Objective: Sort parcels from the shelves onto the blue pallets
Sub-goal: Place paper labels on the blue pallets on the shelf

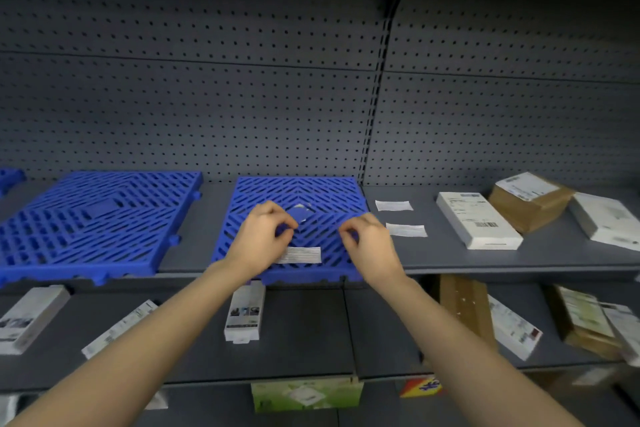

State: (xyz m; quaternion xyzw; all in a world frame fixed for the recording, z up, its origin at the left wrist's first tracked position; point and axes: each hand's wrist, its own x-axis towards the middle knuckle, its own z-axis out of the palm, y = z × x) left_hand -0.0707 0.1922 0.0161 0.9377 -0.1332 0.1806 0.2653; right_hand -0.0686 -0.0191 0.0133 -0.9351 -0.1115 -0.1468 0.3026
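Note:
Two blue slatted pallets lie on the upper shelf, one at the left [93, 218] and one in the middle [311, 191]. A thin clear packet [302, 212] with a white label strip [303, 255] lies flat on the middle pallet. My left hand [263, 232] hovers over the packet's left side with thumb and forefinger pinched together at its edge. On the right side, my right hand [367, 243] has its fingers curled at the packet's other edge. The clear film is blurred and hard to trace.
Right of the middle pallet lie two small white packets [393, 205] [406, 230], a white box [476, 220], a brown carton [530, 201] and another white parcel [607, 218]. The lower shelf [304, 350] carries several white and brown parcels. A perforated grey back panel [207, 97] rises behind.

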